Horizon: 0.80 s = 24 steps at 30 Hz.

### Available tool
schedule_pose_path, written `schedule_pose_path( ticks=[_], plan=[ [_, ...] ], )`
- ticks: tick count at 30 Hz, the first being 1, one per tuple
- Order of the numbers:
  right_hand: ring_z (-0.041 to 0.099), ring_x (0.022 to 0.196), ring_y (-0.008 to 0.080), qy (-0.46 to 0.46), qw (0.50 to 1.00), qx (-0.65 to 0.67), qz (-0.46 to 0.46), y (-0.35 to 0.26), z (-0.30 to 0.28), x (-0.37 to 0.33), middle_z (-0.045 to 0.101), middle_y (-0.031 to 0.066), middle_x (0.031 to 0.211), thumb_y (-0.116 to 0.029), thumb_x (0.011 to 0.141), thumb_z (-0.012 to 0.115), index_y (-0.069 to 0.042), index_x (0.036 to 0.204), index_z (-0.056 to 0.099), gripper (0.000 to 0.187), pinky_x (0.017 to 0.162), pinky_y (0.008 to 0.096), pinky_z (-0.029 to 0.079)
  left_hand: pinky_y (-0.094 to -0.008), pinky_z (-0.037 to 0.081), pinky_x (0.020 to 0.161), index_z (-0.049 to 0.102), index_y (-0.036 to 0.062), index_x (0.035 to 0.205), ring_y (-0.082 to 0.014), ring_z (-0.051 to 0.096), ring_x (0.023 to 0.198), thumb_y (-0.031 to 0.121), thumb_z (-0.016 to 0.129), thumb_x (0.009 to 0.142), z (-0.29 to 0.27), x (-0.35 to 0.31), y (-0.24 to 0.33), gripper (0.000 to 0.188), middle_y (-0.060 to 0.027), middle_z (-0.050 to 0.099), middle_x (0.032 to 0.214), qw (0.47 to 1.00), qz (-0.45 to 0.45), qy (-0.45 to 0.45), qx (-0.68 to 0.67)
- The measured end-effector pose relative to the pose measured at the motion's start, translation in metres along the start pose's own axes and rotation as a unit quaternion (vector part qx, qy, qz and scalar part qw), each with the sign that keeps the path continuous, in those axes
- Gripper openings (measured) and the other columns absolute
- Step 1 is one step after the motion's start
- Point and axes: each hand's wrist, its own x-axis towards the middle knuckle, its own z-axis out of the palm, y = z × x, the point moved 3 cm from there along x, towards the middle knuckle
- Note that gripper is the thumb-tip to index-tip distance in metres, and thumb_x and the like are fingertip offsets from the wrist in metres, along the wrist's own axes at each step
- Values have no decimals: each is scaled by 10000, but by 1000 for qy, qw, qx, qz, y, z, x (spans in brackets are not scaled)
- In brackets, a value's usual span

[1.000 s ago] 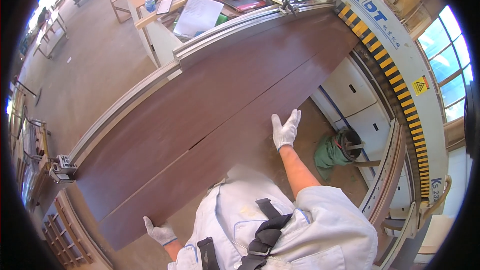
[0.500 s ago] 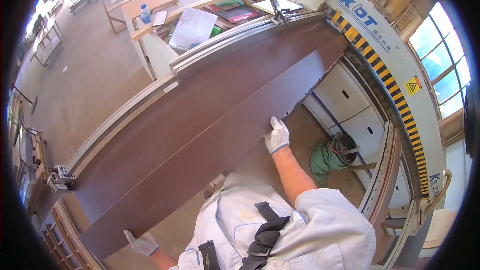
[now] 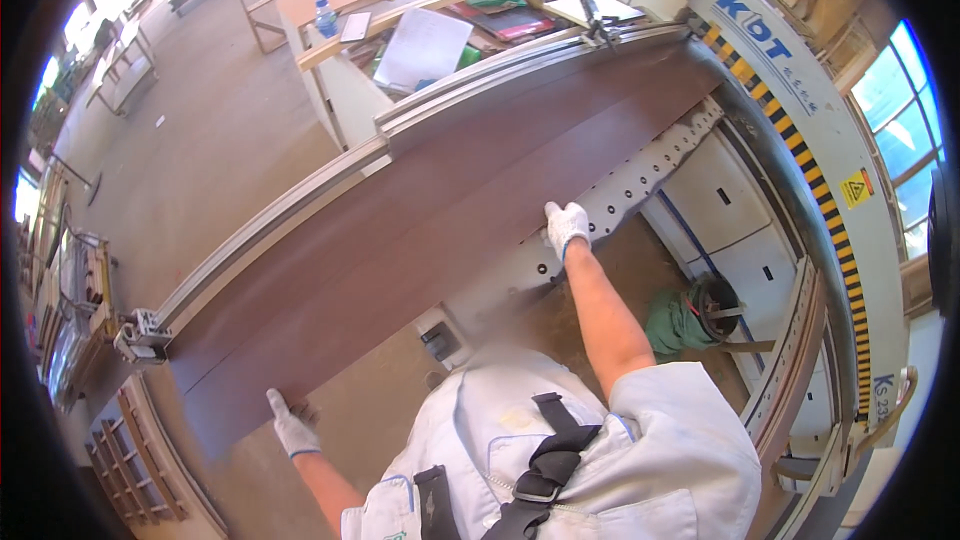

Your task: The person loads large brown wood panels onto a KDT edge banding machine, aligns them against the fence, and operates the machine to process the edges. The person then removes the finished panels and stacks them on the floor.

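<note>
A long dark brown board [image 3: 400, 270] lies slantwise across the machine bed, side by side with another dark brown board [image 3: 330, 215] at its far edge. Only a thin seam shows between them. My left hand [image 3: 294, 430], in a white knit glove, holds the near edge at the left end, thumb on top; its other fingers are partly hidden and blurred. My right hand [image 3: 567, 226], gloved the same, grips the near edge further right. Beneath that hand runs a pale perforated machine table [image 3: 630, 185] with dark round holes.
A metal fence rail [image 3: 290, 210] follows the boards' far side, with a clamp [image 3: 145, 335] at its left end. The saw's beam [image 3: 800, 130] with yellow-black stripes curves along the right. Behind stands a bench with papers [image 3: 425, 45] and a bottle [image 3: 326, 18]. A green bag [image 3: 680, 320] hangs below.
The near board has slid away from me against the far one, and the light gap between them has narrowed to a seam. More perforated table shows; both hands moved forward with the board.
</note>
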Motion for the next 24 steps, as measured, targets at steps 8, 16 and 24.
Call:
schedule_pose_path(
  ticks=[8, 16, 24],
  plan=[
    [670, 628, 236, -61, 987, 145, 33, -23, 7, -10, 691, 158, 836, -277, 974, 753, 21, 994, 618, 328, 556, 423, 516, -400, 472, 1158, 664, 10, 1405, -229, 625, 1293, 412, 630, 1118, 31, 39, 6, 495, -86, 698, 1407, 942, 86, -21, -325],
    [761, 1119, 413, 18, 995, -91, -42, -10, -47, -23, 769, 298, 1171, -491, 930, 743, 39, 1274, 706, 633, 974, 486, 564, -499, 385, 1261, 469, -39, 1613, -342, 509, 1469, 431, 590, 1123, 33, -10, -10, 689, -163, 510, 1647, 943, 113, 82, -303],
    [624, 1307, 400, 22, 866, -241, -438, -53, -38, -45, 692, 191, 1350, -525, 931, 754, -54, 1357, 696, 638, 1133, 497, 481, -449, 330, 1282, 501, 46, 1611, -311, 460, 1519, 624, 624, 1035, -119, -18, -4, 826, -134, 503, 1667, 938, 157, 226, -211]
  ],
)
